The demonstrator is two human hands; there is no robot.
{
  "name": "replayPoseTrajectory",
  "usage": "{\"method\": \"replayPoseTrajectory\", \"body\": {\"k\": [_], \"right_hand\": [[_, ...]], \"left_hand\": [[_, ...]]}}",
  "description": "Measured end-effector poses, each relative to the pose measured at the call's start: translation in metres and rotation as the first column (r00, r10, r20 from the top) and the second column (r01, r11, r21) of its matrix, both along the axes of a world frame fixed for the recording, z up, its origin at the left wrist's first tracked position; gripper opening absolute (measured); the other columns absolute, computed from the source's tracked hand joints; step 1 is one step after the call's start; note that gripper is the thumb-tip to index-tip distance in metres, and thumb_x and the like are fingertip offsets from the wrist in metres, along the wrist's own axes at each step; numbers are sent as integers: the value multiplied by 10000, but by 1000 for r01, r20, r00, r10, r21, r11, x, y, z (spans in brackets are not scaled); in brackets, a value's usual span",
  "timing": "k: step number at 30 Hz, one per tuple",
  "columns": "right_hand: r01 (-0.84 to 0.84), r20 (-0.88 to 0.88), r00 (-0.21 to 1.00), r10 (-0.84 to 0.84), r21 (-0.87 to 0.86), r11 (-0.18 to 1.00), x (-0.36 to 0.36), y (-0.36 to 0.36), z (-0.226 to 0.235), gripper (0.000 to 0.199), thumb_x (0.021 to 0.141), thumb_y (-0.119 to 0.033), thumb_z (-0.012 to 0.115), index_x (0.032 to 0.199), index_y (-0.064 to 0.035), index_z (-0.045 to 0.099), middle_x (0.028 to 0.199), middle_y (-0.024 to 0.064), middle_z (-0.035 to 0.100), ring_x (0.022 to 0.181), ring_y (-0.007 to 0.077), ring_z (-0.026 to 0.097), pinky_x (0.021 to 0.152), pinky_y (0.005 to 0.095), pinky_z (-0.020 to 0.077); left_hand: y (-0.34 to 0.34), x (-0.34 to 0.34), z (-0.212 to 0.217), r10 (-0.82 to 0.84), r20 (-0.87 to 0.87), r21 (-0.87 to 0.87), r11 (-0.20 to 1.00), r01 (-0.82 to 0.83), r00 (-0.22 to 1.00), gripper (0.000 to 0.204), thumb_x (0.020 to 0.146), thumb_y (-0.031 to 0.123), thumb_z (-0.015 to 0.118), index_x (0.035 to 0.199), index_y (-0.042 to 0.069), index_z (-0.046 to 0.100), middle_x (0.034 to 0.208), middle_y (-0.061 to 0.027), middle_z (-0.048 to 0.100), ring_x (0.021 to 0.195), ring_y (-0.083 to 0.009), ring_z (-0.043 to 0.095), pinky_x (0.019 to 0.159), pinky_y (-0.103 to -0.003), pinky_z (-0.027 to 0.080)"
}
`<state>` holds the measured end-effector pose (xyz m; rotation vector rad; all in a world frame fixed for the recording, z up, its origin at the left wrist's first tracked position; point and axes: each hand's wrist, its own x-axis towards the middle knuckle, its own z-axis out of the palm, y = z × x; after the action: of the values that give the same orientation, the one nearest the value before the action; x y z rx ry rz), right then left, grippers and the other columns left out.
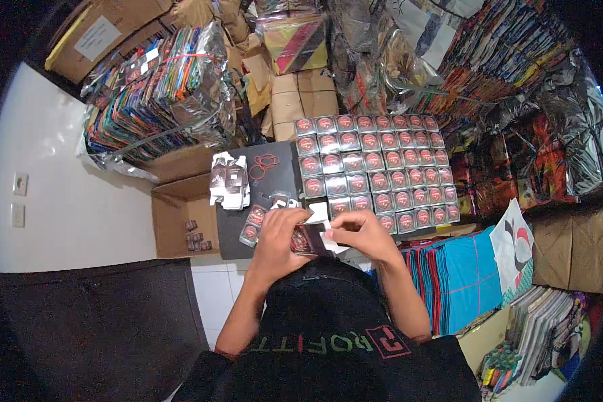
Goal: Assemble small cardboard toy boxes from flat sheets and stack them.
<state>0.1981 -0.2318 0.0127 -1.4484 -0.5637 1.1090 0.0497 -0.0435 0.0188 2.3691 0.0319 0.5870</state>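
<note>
Close in front of my body, a small dark printed carton (304, 239) with white inner flaps is held between both hands. My left hand (279, 234) wraps round its left side, fingers over the top. On the other side, the thumb and fingers of my right hand (362, 234) pinch a white flap at the carton's open end. Just left of the carton, a few clear cases with red round labels (253, 224) lie on the dark table (280, 167). Rows of similar clear cases (382, 161) cover the table's right part. What is inside the carton is hidden.
Flattened cartons (229, 179) and red rubber bands (264, 166) lie at the table's back left. A cardboard box (171, 231) with several small packs stands to the left. Bundled, plastic-wrapped stacks (164, 94) crowd the back; folded blue cloth (472, 271) is at right.
</note>
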Motion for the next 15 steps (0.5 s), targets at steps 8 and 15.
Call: {"method": "replayPoseTrajectory", "body": {"k": [8,15], "right_hand": [[15,451,891,-41,61,998,9,-1,13,223,863,-131,781,1068,-49,811,992,147,763,956,230,722,862,348,553],[109,319,935,-152,149,983,3,2,12,544,919,-21,701,1443,-52,560,1256,78,635,1052,157,654,966,311,522]], "left_hand": [[4,2,20,-262,-359,-359,925,126,896,989,695,250,911,1534,47,428,1453,-184,569,1362,-376,534,1142,-454,419],[0,0,3,-128,-315,-348,937,12,940,751,677,173,904,1352,66,593,1303,-169,669,1225,-378,634,1039,-446,501]]}}
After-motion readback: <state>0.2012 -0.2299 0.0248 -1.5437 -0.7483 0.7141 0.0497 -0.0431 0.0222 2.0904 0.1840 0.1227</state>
